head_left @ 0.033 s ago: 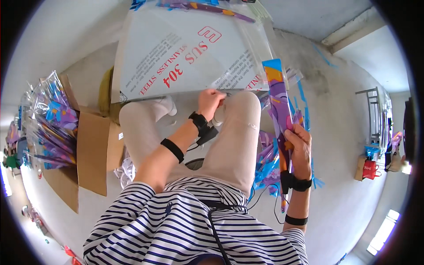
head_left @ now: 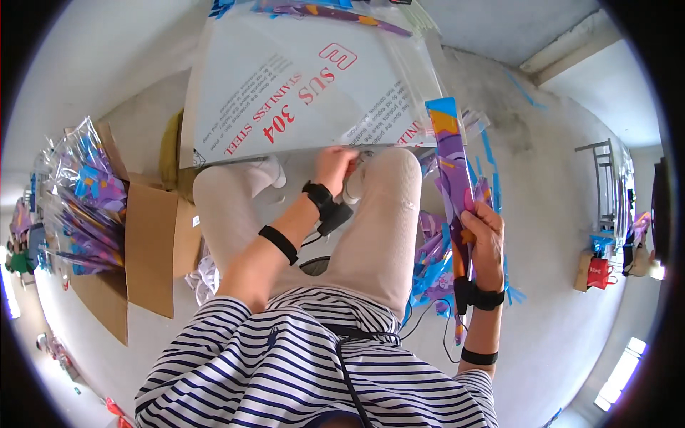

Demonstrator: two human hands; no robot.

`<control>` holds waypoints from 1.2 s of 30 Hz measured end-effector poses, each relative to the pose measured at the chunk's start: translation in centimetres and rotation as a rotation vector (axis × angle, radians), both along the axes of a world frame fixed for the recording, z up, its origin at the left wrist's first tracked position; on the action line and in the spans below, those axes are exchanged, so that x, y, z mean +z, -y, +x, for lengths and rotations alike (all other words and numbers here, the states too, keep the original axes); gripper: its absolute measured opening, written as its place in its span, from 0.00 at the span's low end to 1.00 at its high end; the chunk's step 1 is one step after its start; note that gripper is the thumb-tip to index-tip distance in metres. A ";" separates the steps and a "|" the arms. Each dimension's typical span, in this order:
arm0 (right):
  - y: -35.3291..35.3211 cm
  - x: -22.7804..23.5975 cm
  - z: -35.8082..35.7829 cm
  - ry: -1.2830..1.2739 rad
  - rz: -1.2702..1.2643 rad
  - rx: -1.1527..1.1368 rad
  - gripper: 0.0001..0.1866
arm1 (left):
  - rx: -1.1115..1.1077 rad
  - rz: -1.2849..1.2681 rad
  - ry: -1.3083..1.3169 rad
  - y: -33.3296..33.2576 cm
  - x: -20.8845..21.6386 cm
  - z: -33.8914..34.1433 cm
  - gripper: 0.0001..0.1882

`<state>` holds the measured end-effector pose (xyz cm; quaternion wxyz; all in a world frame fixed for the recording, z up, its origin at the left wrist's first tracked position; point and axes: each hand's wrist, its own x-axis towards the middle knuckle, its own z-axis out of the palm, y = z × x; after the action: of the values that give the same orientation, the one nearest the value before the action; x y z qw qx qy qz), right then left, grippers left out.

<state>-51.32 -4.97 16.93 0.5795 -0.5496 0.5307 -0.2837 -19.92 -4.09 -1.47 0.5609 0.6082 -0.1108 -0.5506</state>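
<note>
My right hand grips a long, narrow strip of folded printed plastic film, purple with orange and blue at its far end. The strip stands lengthwise to the right of my knee, its far end beside the table's right edge. Between my knees, just below the near edge of the white-covered table, my left hand has its fingers curled closed. Whatever those fingers hold, if anything, is too small or hidden to make out.
An open cardboard box at the left holds many clear-wrapped purple and blue film pieces. More purple and blue film lies by my right leg. Other film pieces rest at the table's far edge. A red bag stands far right.
My left hand has dipped very slightly and its fingers have turned a little. My right hand and the strip have barely shifted.
</note>
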 end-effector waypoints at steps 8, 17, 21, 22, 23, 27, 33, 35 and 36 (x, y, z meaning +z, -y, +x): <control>-0.7 -1.4 1.0 0.049 0.088 -0.048 0.06 | 0.209 0.173 -0.345 1.7 -1.1 1.1 0.12; -0.1 -2.5 1.8 0.022 0.014 -0.065 0.09 | 0.098 0.213 -0.348 -1.8 0.9 2.9 0.24; -0.2 -1.6 3.6 -0.004 0.018 0.058 0.09 | 0.199 0.155 -0.485 2.2 0.3 1.1 0.20; -0.2 -1.2 3.9 -0.004 0.013 0.065 0.09 | 0.252 0.120 -0.457 2.2 -0.6 0.8 0.17; -0.3 -1.0 3.8 -0.005 0.009 0.053 0.09 | 0.273 0.113 -0.489 2.0 -0.8 0.7 0.11; -0.4 -0.9 2.1 -0.040 0.026 0.063 0.07 | 0.195 0.072 -0.441 -1.3 -0.9 1.5 0.08; -1.4 -1.9 1.7 -0.026 0.055 0.048 0.06 | 0.027 0.210 -0.256 -7.6 1.0 3.1 0.07; -1.5 -1.6 2.3 -0.030 0.036 0.053 0.08 | 0.097 0.041 -0.442 -8.4 1.2 4.0 0.08; -1.5 -1.4 2.6 -0.030 0.010 0.059 0.09 | 0.109 -0.008 -0.533 -8.4 0.5 5.2 0.10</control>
<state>-48.70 -3.50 15.52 0.5824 -0.5663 0.5242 -0.2555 -14.73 4.34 -0.97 0.6015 0.4449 0.0716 -0.6597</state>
